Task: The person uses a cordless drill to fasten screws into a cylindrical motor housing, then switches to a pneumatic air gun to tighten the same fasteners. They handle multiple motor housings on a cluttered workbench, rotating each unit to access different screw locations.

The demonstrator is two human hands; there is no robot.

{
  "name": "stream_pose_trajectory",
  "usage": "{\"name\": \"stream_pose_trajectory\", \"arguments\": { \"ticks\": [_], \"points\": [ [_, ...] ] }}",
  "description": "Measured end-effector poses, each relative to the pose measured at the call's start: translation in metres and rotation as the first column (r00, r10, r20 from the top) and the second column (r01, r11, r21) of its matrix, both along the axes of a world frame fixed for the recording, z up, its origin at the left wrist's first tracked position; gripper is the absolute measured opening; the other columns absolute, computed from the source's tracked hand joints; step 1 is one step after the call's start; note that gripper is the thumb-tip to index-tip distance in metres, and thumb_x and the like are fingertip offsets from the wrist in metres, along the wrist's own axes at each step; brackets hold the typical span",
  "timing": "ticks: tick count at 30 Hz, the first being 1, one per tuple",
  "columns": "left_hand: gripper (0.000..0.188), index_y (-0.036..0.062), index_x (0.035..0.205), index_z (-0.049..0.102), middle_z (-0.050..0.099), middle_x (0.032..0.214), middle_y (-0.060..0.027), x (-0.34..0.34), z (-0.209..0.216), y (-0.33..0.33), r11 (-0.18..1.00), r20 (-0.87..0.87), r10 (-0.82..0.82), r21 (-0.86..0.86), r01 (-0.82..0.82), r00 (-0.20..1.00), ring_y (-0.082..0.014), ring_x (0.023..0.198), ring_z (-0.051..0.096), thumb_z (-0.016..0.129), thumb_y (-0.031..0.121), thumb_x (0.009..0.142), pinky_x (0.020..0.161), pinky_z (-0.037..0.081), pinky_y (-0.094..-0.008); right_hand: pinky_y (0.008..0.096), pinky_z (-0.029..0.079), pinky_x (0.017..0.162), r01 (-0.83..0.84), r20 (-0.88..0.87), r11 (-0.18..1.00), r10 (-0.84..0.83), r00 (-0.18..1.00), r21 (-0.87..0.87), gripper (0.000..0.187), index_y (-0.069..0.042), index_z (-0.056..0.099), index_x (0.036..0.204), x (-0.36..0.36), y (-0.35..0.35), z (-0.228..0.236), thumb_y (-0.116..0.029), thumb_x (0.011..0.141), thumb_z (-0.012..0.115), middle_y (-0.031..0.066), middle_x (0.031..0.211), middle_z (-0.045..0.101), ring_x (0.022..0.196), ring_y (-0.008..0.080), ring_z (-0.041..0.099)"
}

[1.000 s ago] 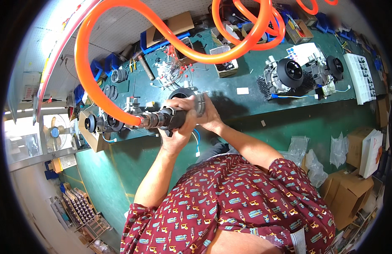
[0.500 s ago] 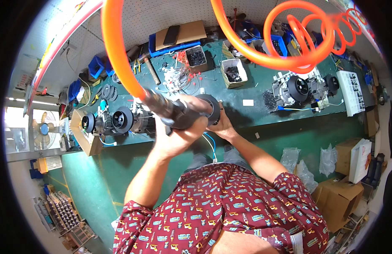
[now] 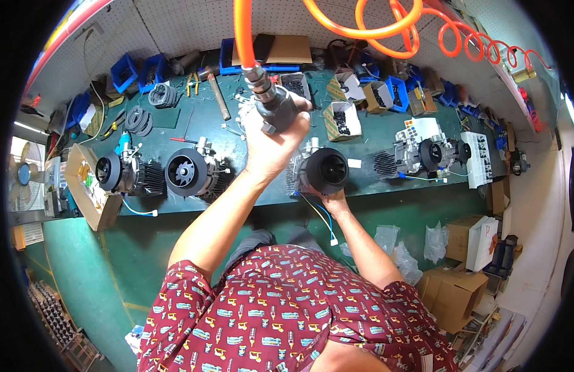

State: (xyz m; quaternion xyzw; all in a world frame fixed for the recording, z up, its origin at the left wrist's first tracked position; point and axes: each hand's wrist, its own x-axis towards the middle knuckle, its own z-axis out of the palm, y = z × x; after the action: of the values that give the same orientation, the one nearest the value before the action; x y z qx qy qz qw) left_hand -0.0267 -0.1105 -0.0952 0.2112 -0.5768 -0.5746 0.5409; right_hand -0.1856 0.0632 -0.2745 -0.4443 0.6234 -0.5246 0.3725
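In my left hand (image 3: 274,144), the fingers are wrapped round a dark air tool (image 3: 276,106), raised over the bench. An orange air hose (image 3: 244,34) runs up from its metal fitting. My right hand (image 3: 335,201) is at the underside of a blower unit (image 3: 327,170) with a round black fan housing and a metal body. Its fingers are partly hidden beneath the housing and closed on it. A loose cable with a white connector (image 3: 334,242) hangs from the unit. Two similar blower units, one with an exposed fan wheel (image 3: 185,172), stand left of my left forearm.
More units (image 3: 417,152) and a white tray (image 3: 478,160) stand at the right. A hammer (image 3: 219,96), wire coils (image 3: 139,120) and small boxes of dark parts (image 3: 343,121) lie toward the back. An open carton (image 3: 88,186) stands at the left end. Coiled orange hose (image 3: 417,37) hangs overhead.
My left hand has lifted the air tool up and away from the blower unit, toward the back. The unit's fan housing now shows in full, with my right hand under it.
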Motion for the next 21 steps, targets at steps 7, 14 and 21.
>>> {"name": "stream_pose_trajectory", "arguments": {
  "ticks": [7, 14, 21],
  "points": [
    [0.020, -0.0002, 0.104, 0.068, 0.072, 0.100, -0.0109, 0.006, -0.017, -0.008, 0.999, -0.009, -0.031, 0.029, 0.031, 0.999, -0.0184, 0.094, 0.069, 0.071, -0.002, 0.085, 0.091, 0.056, -0.0369, 0.0358, 0.050, 0.110, 0.051, -0.157, 0.995, -0.038, 0.987, 0.082, 0.068, -0.006, 0.047, 0.148, 0.001, 0.004, -0.008, -0.014, 0.089, 0.081, 0.0084, 0.143, 0.057, 0.129, 0.0192, 0.058],
    [0.020, 0.0000, 0.105, 0.068, 0.072, 0.102, -0.0113, 0.004, -0.020, -0.007, 0.996, -0.109, -0.038, 0.071, 0.046, 0.993, -0.0181, 0.095, 0.069, 0.072, -0.002, 0.085, 0.091, 0.056, -0.0367, 0.0384, 0.041, 0.115, 0.042, -0.318, 0.986, 0.013, 0.948, 0.164, 0.079, -0.010, 0.047, 0.149, -0.013, 0.015, -0.039, -0.029, 0.084, 0.088, 0.0082, 0.146, 0.055, 0.134, 0.0232, 0.052],
    [0.020, 0.0023, 0.104, 0.069, 0.072, 0.102, -0.0084, 0.003, -0.016, -0.012, 0.994, 0.011, -0.106, -0.001, 0.106, 0.994, -0.0160, 0.093, 0.068, 0.071, -0.004, 0.085, 0.088, 0.056, -0.0334, 0.0368, 0.043, 0.113, 0.079, 0.233, 0.992, -0.099, 0.968, 0.094, 0.079, -0.009, 0.048, 0.148, -0.004, 0.009, -0.035, -0.029, 0.083, 0.089, 0.0067, 0.144, 0.056, 0.131, 0.0218, 0.054]
  ]
}}
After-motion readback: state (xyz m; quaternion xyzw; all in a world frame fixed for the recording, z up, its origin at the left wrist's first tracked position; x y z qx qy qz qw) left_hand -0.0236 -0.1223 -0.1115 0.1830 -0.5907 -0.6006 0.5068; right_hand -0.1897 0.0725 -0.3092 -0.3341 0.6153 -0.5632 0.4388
